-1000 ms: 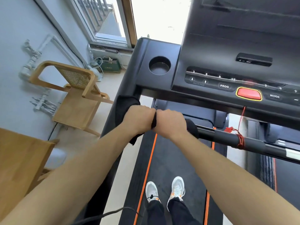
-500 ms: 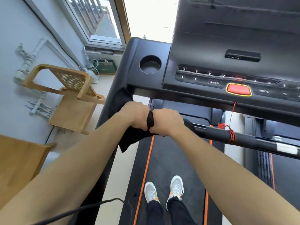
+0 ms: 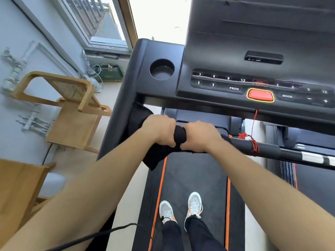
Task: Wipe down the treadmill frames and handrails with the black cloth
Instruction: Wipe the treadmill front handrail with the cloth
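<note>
Cloth point(image 3: 159, 154) wraps handrail point(image 3: 268, 148) at left end, under console point(image 3: 253, 84), loose corner hanging over belt point(image 3: 195, 178). Left hand point(image 3: 159, 130) and right hand point(image 3: 198, 135) sit side by side, fingers curled tight round cloth-covered rail. Red cord point(image 3: 253, 145) wound on rail right of hands.

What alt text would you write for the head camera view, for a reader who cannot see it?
Seen from above, the left hand and right hand grip a black cloth wrapped around a treadmill handrail. Above is the console with a red button; below, two shoes stand on the belt.
</note>
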Demonstrator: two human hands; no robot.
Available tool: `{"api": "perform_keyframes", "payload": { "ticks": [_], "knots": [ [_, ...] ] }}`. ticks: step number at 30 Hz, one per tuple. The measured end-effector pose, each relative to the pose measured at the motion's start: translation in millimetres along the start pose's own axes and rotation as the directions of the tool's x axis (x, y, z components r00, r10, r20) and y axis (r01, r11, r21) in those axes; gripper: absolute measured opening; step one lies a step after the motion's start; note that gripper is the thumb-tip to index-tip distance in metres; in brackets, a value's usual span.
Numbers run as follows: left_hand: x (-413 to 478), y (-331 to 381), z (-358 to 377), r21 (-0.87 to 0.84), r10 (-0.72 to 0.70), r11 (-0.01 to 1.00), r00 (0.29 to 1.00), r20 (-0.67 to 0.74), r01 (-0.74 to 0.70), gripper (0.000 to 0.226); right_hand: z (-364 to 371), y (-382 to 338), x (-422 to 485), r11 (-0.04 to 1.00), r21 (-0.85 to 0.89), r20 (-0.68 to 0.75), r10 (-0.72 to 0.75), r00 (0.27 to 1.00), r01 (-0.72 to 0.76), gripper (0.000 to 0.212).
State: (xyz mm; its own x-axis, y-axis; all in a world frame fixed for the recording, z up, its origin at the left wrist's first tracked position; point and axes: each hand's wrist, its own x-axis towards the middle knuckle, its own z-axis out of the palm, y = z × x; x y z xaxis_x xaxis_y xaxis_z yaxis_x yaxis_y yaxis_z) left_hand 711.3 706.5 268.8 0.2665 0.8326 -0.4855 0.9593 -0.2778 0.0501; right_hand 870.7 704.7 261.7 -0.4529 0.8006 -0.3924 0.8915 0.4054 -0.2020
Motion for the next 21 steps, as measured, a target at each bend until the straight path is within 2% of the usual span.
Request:
{"api": "perform_keyframes", "payload": {
  "ticks": [1,2,3,4,5,6,7,8,10,11,13,14,15,16,17,18,19,20,21],
  "knots": [
    [-2.8,8.7,14.4,0.075,0.005,0.997,0.982,-0.186,0.009,0.027,14.7,4.0,-11.2,0.995,-0.102,-0.215,-0.031,0.976,0.009,0.028],
    [-7.1,19.8,25.4,0.136,0.016,0.990,0.940,-0.340,0.033,0.021,29.0,8.2,-21.3,0.984,-0.180,-0.394,-0.077,0.916,0.005,0.028],
    [-11.2,30.3,33.6,0.161,0.021,0.985,0.894,-0.448,0.058,0.021,39.6,13.0,-28.4,0.975,-0.222,-0.507,-0.109,0.855,-0.008,0.028],
    [-11.7,38.5,37.6,0.182,0.031,0.981,0.861,-0.508,0.072,0.024,44.0,17.2,-32.7,0.971,-0.239,-0.555,-0.115,0.824,-0.025,0.029],
    [-9.1,44.0,37.3,0.174,0.028,0.983,0.872,-0.488,0.066,0.023,42.8,20.9,-33.7,0.972,-0.235,-0.532,-0.107,0.840,-0.026,0.029],
    [-4.7,46.7,31.8,0.136,0.012,0.990,0.918,-0.396,0.046,0.018,34.1,24.0,-32.1,0.981,-0.194,-0.443,-0.061,0.894,-0.029,0.027],
    [0.0,47.0,21.1,0.098,0.004,0.995,0.963,-0.268,0.024,0.014,19.7,26.3,-29.3,0.991,-0.126,-0.290,0.009,0.957,-0.048,0.023],
    [6.0,45.6,9.8,0.040,0.009,0.999,0.993,-0.119,-0.004,0.017,4.7,29.3,-25.2,0.997,-0.046,-0.066,0.053,0.996,-0.056,0.020],
    [20.6,42.4,-12.8,-0.116,0.072,0.992,0.977,0.199,-0.049,0.027,-21.1,37.7,-12.9,0.985,0.149,0.286,0.035,0.958,-0.081,0.022],
    [27.5,44.2,-21.2,-0.174,0.107,0.983,0.941,0.321,-0.052,0.030,-28.6,41.0,-9.0,0.972,0.208,0.387,0.022,0.922,-0.111,0.025],
    [33.3,52.8,-26.9,-0.191,0.133,0.979,0.920,0.370,-0.066,0.030,-30.6,46.7,-9.1,0.969,0.210,0.409,0.034,0.912,-0.131,0.029],
    [31.2,58.1,-24.6,-0.158,0.116,0.985,0.942,0.316,-0.068,0.029,-25.0,49.0,-13.8,0.982,0.148,0.338,0.059,0.939,-0.115,0.031],
    [26.9,63.2,-17.5,-0.113,0.088,0.991,0.976,0.200,-0.066,0.027,-15.3,51.4,-21.2,0.995,0.046,0.205,0.082,0.975,-0.093,0.032],
    [22.1,68.4,-6.3,-0.057,0.062,0.997,0.998,0.025,-0.060,0.025,-1.3,54.8,-30.4,0.994,-0.072,0.009,0.079,0.997,-0.078,0.032],
    [17.2,73.3,6.5,0.013,0.053,0.999,0.985,-0.162,-0.051,0.022,13.7,57.3,-39.5,0.985,-0.161,-0.190,0.036,0.981,-0.067,0.031],
    [13.9,78.3,19.2,0.092,0.070,0.995,0.946,-0.317,-0.042,0.024,27.8,59.8,-47.5,0.975,-0.216,-0.361,-0.023,0.932,-0.060,0.032],
    [10.4,82.5,29.2,0.147,0.091,0.989,0.897,-0.433,-0.030,0.031,36.0,61.3,-52.9,0.968,-0.245,-0.462,-0.060,0.885,-0.062,0.034],
    [9.4,84.8,34.9,0.174,0.106,0.985,0.857,-0.503,-0.020,0.035,39.1,62.0,-54.7,0.964,-0.257,-0.506,-0.071,0.860,-0.072,0.034],
    [10.2,86.2,34.8,0.175,0.114,0.984,0.849,-0.516,-0.026,0.034,37.5,62.8,-53.8,0.965,-0.247,-0.492,-0.051,0.869,-0.084,0.033]
  ]
}}
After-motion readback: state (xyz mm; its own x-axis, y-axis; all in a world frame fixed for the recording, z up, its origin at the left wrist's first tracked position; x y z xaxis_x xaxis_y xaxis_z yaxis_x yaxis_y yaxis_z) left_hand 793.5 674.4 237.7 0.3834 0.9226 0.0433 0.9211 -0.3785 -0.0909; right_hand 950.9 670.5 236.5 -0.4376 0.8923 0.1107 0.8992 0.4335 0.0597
